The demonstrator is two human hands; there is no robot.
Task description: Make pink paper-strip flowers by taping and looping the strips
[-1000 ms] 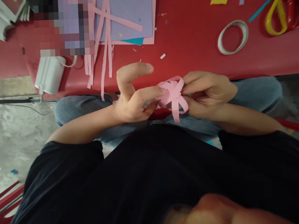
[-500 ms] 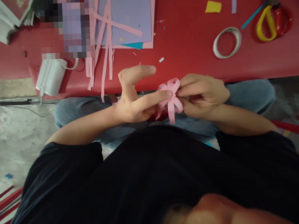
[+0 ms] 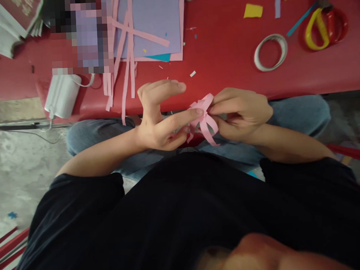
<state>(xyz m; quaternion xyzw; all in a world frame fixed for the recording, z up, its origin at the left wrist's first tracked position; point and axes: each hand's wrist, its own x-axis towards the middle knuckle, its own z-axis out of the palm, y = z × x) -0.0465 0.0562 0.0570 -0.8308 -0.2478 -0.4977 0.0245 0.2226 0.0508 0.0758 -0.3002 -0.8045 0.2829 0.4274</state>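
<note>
A pink paper-strip bow (image 3: 206, 120) with several loops and loose ends is held between my two hands, just off the table's near edge. My left hand (image 3: 158, 118) presses the bow's centre with its thumb or a finger from the left, while its upper fingers are stretched out and curved above. From the right, my right hand (image 3: 241, 112) pinches one of the loops between thumb and fingers. The fingertips behind the bow are partly hidden.
Pink paper strips (image 3: 130, 53) lie over purple sheets (image 3: 151, 17). A tape roll (image 3: 270, 52), scissors (image 3: 317, 29) and a yellow scrap (image 3: 253, 11) are on the red table (image 3: 224, 49). A white power bank (image 3: 62, 96) stands at the left edge.
The lower strip of the bow has swung to the right, and the loop at its top looks narrower. Both hands keep their hold, shifted slightly left in the view.
</note>
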